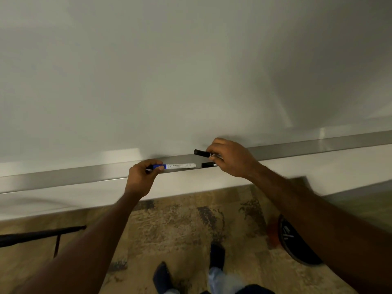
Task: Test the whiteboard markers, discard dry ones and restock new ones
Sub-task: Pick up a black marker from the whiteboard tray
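Seemingly gathering markers to test, the left hand point(142, 175) pinches the blue marker point(180, 165) on the tray point(63, 177), while the right hand point(231, 158), at its 3 o'clock, grips 1 black marker point(201, 153); uncapping likely follows.

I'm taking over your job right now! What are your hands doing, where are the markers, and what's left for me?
Left hand: fingers pinch the blue marker by its blue end, at the tray.
Right hand: grips a black marker, black end pointing left, just above the tray.
A second black marker lies on the tray, partly under that hand.
Done: nothing visible; the whiteboard shows no test marks.
Left: test each marker, discard dry ones, restock.
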